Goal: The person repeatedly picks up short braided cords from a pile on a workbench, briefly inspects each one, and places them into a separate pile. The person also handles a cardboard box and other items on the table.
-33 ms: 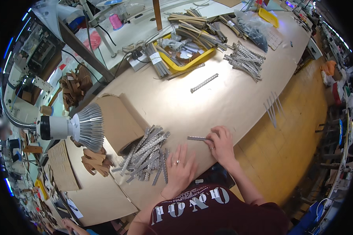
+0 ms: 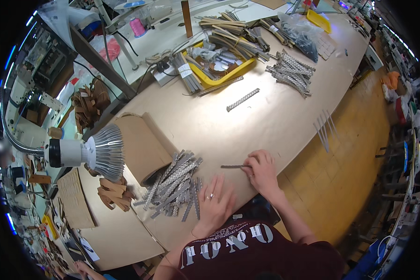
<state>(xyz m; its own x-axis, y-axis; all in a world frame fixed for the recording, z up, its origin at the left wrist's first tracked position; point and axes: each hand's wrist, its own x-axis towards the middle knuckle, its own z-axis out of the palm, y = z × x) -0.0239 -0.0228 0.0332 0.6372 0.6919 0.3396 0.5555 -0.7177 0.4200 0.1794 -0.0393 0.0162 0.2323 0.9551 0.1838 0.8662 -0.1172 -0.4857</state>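
Note:
My right hand (image 2: 263, 171) lies at the table's near edge with its fingers closed on one end of a narrow grey strip (image 2: 231, 166). The strip's free end points left, and the part under my fingers is hidden. My left hand (image 2: 213, 200) rests open and flat on the paper-covered table, holding nothing. Just left of it lies a loose pile of grey and silver braided strips (image 2: 172, 184), a few of them close by my left fingers. Farther off, a single braided piece (image 2: 243, 100) lies alone under the bright light.
A lamp (image 2: 105, 151) on a bent neck reaches in from the left, beside a roll of brown paper (image 2: 137, 144). A yellow tray (image 2: 228, 83), bundled strips (image 2: 226, 35) and a stack of braided pieces (image 2: 291, 72) stand at the back. Brown strips (image 2: 116, 193) lie left.
The strip in my right hand has tilted and now shows a thinner, darker side. My right hand has shifted slightly left; my left hand stays nearly in place.

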